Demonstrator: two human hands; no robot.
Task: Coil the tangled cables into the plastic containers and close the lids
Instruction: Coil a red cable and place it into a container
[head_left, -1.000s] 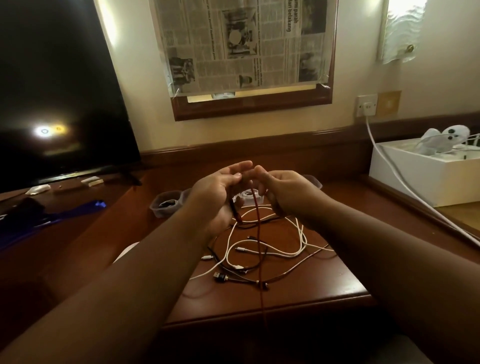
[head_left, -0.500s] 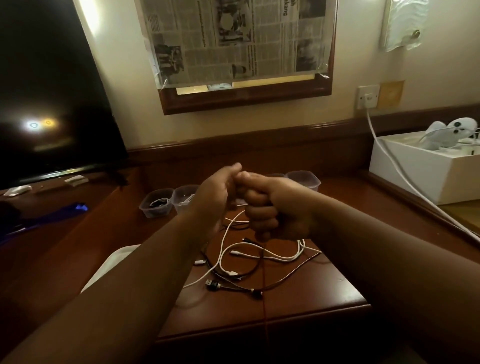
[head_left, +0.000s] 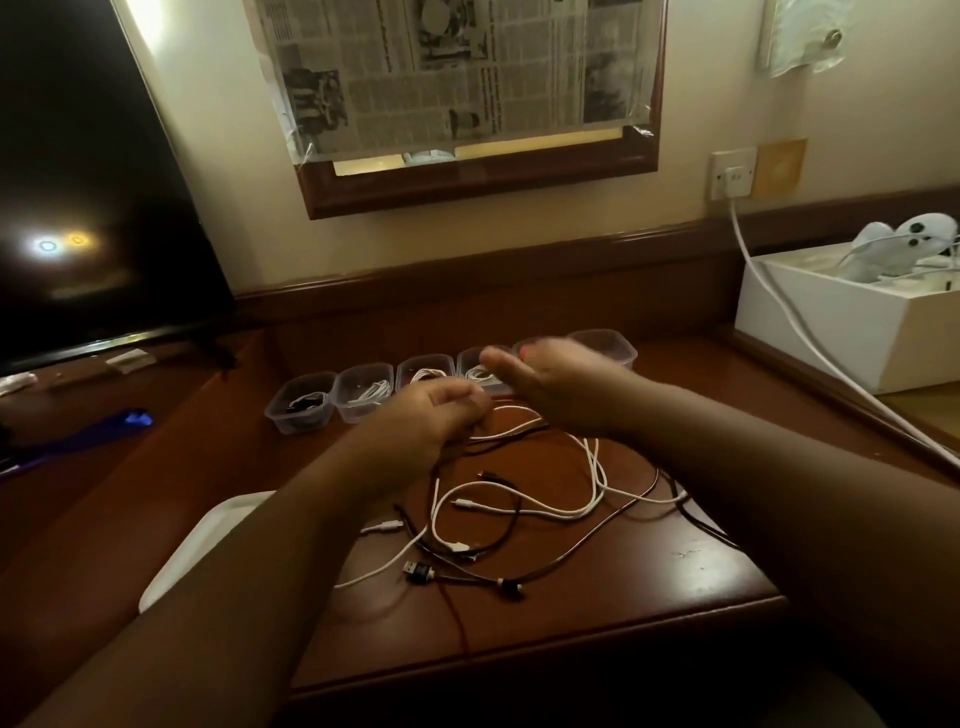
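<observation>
A tangle of white, black and dark red cables (head_left: 519, 501) lies on the wooden desk (head_left: 675, 571). Behind it stands a row of several clear plastic containers (head_left: 302, 408) without lids, some holding coiled cables. My left hand (head_left: 441, 418) is curled just in front of the row and grips a dark red cable (head_left: 457, 618), which runs down over the desk's front edge. My right hand (head_left: 553, 387) is beside it to the right, blurred, with its fingers spread above the containers and nothing plainly held in them.
A dark TV screen (head_left: 93, 208) fills the left. A white box (head_left: 831, 338) stands at the right, with a white power lead (head_left: 810, 358) running from the wall socket across it. A white tray (head_left: 208, 540) lies under my left forearm.
Both hands have dropped lower and drawn apart. The right hand has opened out of a fist and moved right over the containers, while the left still grips the red cable.
</observation>
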